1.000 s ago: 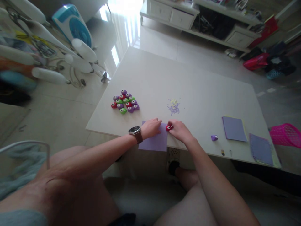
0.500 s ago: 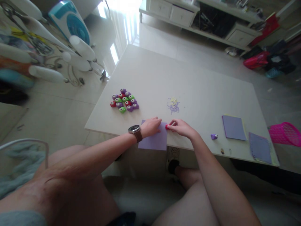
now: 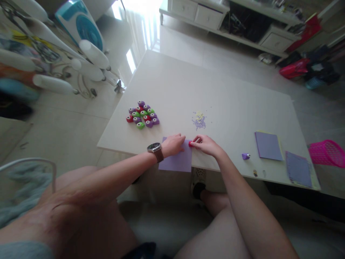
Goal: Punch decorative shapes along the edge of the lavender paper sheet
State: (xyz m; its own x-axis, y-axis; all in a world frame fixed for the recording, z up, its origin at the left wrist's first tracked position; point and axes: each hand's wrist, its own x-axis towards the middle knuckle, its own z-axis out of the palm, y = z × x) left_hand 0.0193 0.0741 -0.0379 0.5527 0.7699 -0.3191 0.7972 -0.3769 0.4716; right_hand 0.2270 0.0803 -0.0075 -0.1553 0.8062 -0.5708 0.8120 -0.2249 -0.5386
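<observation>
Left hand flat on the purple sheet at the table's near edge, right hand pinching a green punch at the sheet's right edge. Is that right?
Not quite. The punch in the right hand is red, not green; the head view shows it. The rest holds: the left hand lies on the purple sheet at the near edge of the table.

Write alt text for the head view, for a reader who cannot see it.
A person's left hand presses flat on a purple paper sheet at the near edge of a white table, while the right hand pinches a small red plastic punch at the sheet's right edge. A cluster of purple, red and green punches and scattered paper bits lie beyond.
</observation>
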